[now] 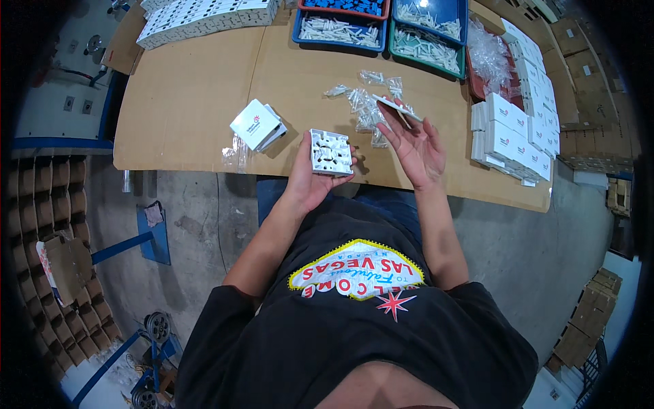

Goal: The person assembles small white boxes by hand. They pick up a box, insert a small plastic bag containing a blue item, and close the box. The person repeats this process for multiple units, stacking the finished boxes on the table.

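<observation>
My left hand [304,176] is closed around the sides of a white square plastic housing [331,151], its holed and slotted face turned up. My right hand [417,151] grips a thin white flat plate [396,108], tilted and seen almost edge-on, between fingers and thumb. The plate and the housing are apart. Several small clear bags of white plugs [363,105] lie on the table beyond and beside my right hand. To the left of the housing sits a short, uneven stack of white square plates [256,125] with a small printed mark on the top one.
Cardboard covers the table [191,88]. At the back stand blue bins [340,33] and a green bin [426,51] of white plugs. White boxes [511,136] are stacked at the right, beside a red bin of clear bags [490,61]. More white housings [204,20] line the back left.
</observation>
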`<control>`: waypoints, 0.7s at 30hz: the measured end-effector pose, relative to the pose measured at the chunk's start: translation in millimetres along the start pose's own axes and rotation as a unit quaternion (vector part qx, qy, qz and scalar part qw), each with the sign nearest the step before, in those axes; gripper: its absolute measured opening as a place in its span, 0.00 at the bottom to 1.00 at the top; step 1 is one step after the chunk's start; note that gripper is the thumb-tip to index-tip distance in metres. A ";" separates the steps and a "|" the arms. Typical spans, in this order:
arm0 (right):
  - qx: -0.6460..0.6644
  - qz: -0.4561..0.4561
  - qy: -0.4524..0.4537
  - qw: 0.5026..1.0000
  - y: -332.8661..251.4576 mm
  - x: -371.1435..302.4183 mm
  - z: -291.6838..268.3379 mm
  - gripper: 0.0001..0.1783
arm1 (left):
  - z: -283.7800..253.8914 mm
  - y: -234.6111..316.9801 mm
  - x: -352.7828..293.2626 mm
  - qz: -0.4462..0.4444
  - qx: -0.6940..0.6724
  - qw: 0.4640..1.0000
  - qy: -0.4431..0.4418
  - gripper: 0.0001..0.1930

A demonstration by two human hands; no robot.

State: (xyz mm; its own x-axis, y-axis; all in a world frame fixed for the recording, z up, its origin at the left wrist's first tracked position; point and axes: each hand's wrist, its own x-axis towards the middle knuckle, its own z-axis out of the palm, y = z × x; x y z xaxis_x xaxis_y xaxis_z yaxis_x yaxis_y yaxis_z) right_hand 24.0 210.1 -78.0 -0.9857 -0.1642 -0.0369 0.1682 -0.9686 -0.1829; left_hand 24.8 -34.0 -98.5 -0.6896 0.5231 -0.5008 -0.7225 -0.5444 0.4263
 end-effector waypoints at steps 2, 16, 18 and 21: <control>-0.022 0.009 -0.005 1.000 0.9 -0.1 4.6 0.38 | -0.2 0.2 -0.4 0.001 0.003 1.000 0.000 0.38; -0.784 -0.142 -0.069 0.600 45.9 -5.9 28.8 0.47 | 7.1 -4.8 -3.7 0.051 0.023 0.998 -0.002 0.36; -0.807 -0.142 -0.103 0.564 51.8 -7.4 30.6 0.48 | 10.4 -3.2 -5.4 0.037 0.043 0.998 0.014 0.36; -0.827 -0.149 -0.165 0.516 55.1 -3.6 28.5 0.48 | 15.0 -1.9 -9.3 0.035 0.035 0.997 0.058 0.32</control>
State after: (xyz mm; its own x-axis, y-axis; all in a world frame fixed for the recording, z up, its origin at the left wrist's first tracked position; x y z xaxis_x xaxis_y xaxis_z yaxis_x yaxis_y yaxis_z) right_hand 36.7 152.0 -60.0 -0.8707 -0.3417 0.3538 -0.4854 0.4805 -0.7305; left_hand 31.8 -28.0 -83.4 -0.7308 0.4033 -0.5508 -0.6775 -0.5274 0.5127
